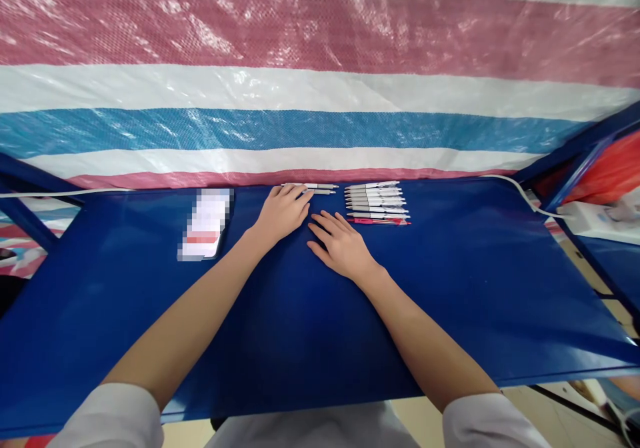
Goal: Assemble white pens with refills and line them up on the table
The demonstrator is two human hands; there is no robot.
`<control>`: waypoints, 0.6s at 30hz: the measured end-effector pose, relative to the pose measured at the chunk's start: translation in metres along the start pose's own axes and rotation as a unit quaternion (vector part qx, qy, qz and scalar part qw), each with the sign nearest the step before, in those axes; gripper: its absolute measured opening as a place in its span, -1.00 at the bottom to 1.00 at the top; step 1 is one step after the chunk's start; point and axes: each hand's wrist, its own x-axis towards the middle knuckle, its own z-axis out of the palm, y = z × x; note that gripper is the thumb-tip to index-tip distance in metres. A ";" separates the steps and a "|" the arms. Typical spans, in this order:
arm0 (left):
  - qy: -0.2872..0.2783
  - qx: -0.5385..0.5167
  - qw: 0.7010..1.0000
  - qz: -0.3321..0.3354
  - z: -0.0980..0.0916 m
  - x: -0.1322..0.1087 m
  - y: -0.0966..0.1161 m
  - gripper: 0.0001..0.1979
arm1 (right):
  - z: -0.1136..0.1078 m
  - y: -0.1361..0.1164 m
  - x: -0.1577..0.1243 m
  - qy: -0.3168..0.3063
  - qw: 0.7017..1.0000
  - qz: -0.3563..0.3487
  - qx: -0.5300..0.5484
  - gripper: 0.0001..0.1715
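My left hand lies flat on the blue table, fingers stretched out, with the fingertips touching two white pens near the far edge. My right hand rests palm down just right of it, fingers spread and holding nothing. Right of the two pens lies a neat row of several white pens, and a red pen closes the row on the near side, just beyond my right fingertips.
A phone lies on the table to the left of my hands. A striped tarp hangs behind the table. A white cable runs to a power strip at the right.
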 end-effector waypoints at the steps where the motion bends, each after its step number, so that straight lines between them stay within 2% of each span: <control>1: -0.002 0.002 1.000 -0.001 0.000 0.001 0.000 -0.63 | 0.000 0.000 0.000 -0.004 1.000 0.000 0.000 -0.54; 9: -0.026 0.028 0.999 0.010 0.000 0.001 0.004 -0.68 | -0.001 0.000 0.000 -0.013 1.000 0.003 0.003 -0.52; 15: -0.009 0.007 1.000 -0.002 -0.002 -0.009 0.005 -0.69 | -0.003 -0.002 0.000 -0.016 1.000 0.011 0.016 -0.52; 18: 0.020 -0.033 0.999 -0.037 -0.006 -0.016 0.007 -0.69 | -0.005 -0.003 0.000 -0.002 0.999 0.023 0.046 -0.55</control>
